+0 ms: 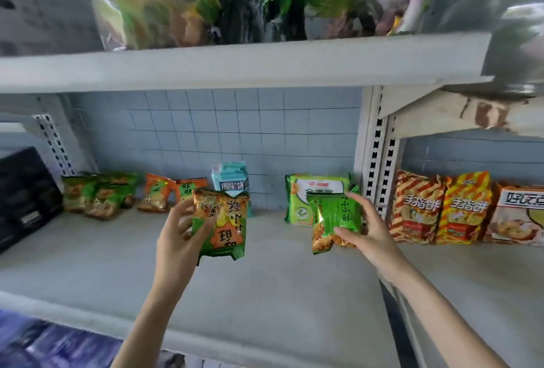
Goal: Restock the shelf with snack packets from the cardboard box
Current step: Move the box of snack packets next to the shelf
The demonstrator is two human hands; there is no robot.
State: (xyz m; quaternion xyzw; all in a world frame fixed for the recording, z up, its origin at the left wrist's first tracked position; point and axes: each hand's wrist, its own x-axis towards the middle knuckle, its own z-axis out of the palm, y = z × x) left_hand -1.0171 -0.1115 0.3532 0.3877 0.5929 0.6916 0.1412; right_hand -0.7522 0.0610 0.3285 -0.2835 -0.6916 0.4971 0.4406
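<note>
Grey shelf (265, 285) holds snack packets (97, 196) along its back, one pale blue packet (231, 180) reading 熊字饼. Above the shelf, the left hand (179, 229) grips an upside-down green-and-orange packet (226, 229); the right hand (369, 229) clasps a green packet (338, 214) marked 小小酥.

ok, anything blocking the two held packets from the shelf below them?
Nothing visible. The left hand holds a green-orange packet, the right hand a green packet, both over bare shelf; stocked packets sit further back by the wall.
</note>
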